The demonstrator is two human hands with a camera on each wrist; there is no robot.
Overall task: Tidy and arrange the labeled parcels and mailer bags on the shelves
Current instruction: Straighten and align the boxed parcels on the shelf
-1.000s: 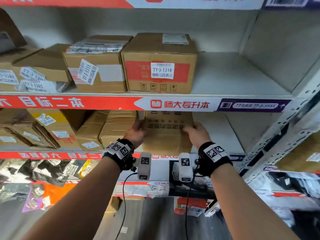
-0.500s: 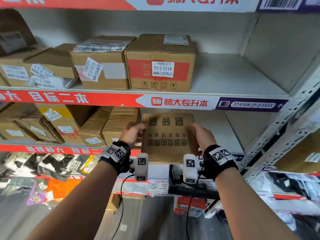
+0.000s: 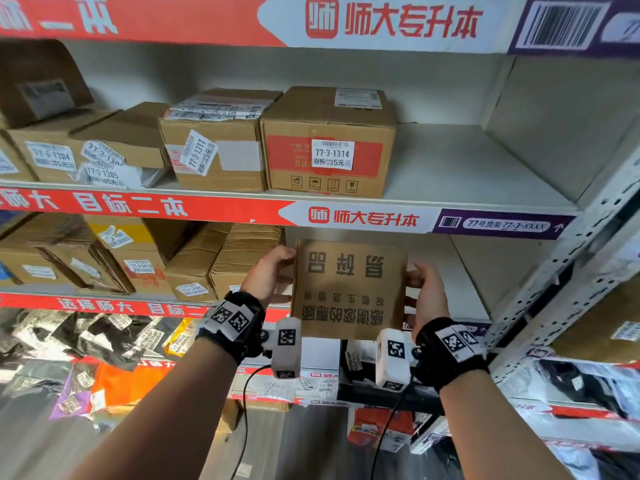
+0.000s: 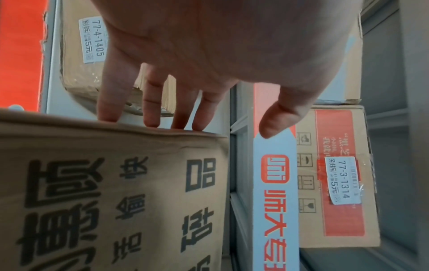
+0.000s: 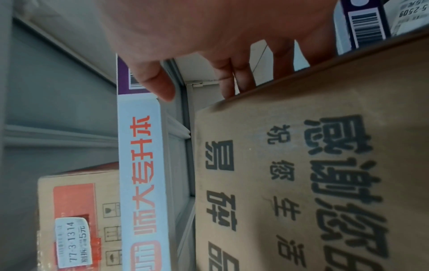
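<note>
A brown box (image 3: pixel 349 289) is held between both hands, in front of the middle shelf (image 3: pixel 464 299). The left hand (image 3: pixel 268 275) and right hand (image 3: pixel 424 294) are pressed flat on its sides with straight fingers (nothing is hooked underneath), so it could slip and be dropped. A stack of cartons (image 3: pixel 242 258) stands close on the left and could be bumped.

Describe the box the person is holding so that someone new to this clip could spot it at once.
Find the red-and-white shelf strip running across the middle. Just below it, the left hand and right hand hold the plain brown box between them. Unlike its neighbours, it carries large upside-down black characters.
</note>
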